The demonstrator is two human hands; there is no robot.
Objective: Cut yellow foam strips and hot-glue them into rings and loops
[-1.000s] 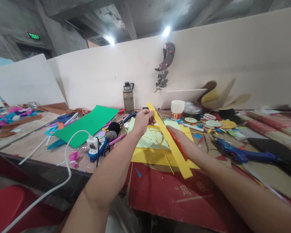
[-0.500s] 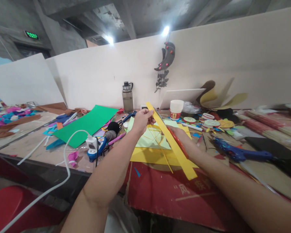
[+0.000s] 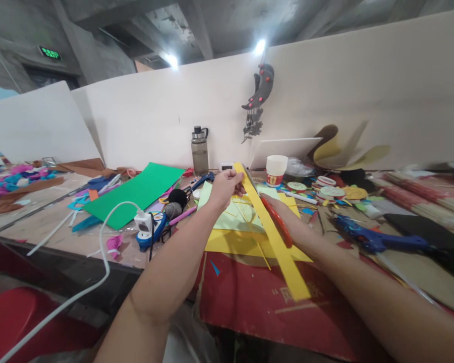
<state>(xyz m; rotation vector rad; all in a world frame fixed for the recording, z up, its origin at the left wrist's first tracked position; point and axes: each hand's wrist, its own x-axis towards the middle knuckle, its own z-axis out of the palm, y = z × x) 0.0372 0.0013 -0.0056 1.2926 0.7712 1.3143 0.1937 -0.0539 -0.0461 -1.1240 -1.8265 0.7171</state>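
My left hand (image 3: 228,188) pinches a long yellow paper strip (image 3: 276,237) near its far end. The strip slants down toward me, its near end hanging over a red board (image 3: 245,297). In my right hand (image 3: 278,212) are red-handled scissors (image 3: 278,224), their blades lying along the strip's right edge near the top. The strip and handles hide part of my right fingers. Beneath both hands lie pale green paper sheets (image 3: 215,216) on top of yellow paper (image 3: 227,242). A thin yellow offcut (image 3: 264,256) rests across them.
Left of my hands lie a green sheet (image 3: 132,194) and a blue power socket (image 3: 151,234) with a white cable. A water bottle (image 3: 200,154) and paper cups (image 3: 276,171) stand at the back. On the right lies a blue glue gun (image 3: 378,239).
The strip has shifted slightly right, and its near end has dropped lower toward me. My left hand stays near its far end; the scissors remain along its right edge.
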